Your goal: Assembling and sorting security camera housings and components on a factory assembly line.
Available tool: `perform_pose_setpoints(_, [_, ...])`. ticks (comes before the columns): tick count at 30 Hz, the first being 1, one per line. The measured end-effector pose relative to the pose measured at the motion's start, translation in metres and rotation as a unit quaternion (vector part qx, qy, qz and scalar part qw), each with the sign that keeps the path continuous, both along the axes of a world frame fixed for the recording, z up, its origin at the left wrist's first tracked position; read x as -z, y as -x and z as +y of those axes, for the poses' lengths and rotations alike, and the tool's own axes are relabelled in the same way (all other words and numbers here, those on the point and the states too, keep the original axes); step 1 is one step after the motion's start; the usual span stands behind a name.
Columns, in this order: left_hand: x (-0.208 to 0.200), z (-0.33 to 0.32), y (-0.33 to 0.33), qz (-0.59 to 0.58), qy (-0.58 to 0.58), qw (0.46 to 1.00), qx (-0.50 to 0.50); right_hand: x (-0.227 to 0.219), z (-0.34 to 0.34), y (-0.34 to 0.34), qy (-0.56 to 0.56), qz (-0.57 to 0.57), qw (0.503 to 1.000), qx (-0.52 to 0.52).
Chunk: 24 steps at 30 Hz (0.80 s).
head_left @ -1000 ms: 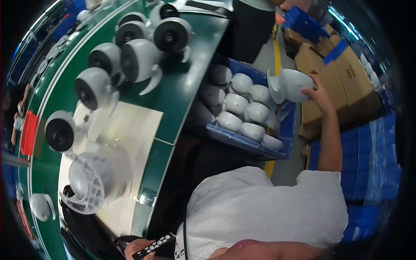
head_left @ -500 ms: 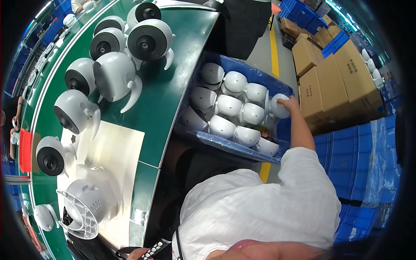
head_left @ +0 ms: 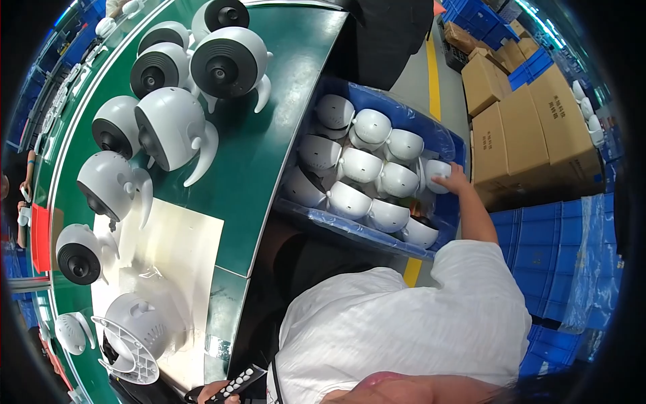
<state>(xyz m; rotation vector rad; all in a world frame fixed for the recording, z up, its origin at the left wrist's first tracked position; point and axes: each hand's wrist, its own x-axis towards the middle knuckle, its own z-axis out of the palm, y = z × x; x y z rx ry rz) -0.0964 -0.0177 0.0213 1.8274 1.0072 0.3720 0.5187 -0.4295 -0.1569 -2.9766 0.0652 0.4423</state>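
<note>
The smooth, rounded white housing (head_left: 437, 172) sits inside the right end of the blue plastic crate (head_left: 405, 111), held in the curled right hand (head_left: 459, 179); the left hand (head_left: 215, 392) grips a black strip (head_left: 237, 385) with white round spots. Glossy white devices (head_left: 178, 121) with ringed dark faces stand on the green tabletop (head_left: 232, 168); brown cardboard cartons (head_left: 517, 138) carry dark printing.

A red bin (head_left: 41, 237) sits by the table's (head_left: 235, 176) left edge, while beyond its right edge a yellow line (head_left: 434, 81) crosses the grey floor (head_left: 412, 89) near brown cardboard boxes (head_left: 521, 138) and stacked blue crates (head_left: 538, 246).
</note>
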Motion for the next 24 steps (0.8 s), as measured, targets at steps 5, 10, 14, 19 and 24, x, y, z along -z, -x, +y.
perform_pose_setpoints(5, [0.048,-0.001,0.033,-0.003,0.118,0.972,-0.204,0.006,0.000,0.034,0.114,-0.023,0.991,-0.064])
perform_pose_setpoints(10, [0.038,0.006,0.025,0.059,0.128,0.974,-0.176,0.010,0.016,0.048,0.198,-0.060,0.972,-0.110])
perform_pose_setpoints(14, [0.039,0.003,0.021,0.071,0.112,0.981,-0.143,0.028,0.004,0.041,0.231,-0.122,0.940,-0.218])
perform_pose_setpoints(19, [0.032,-0.006,0.020,0.088,0.088,0.987,-0.105,0.050,0.004,0.027,0.138,-0.143,0.955,-0.220])
perform_pose_setpoints(24, [0.032,0.007,0.017,0.096,0.068,0.992,-0.051,-0.019,0.013,0.024,0.105,-0.150,0.939,-0.292])
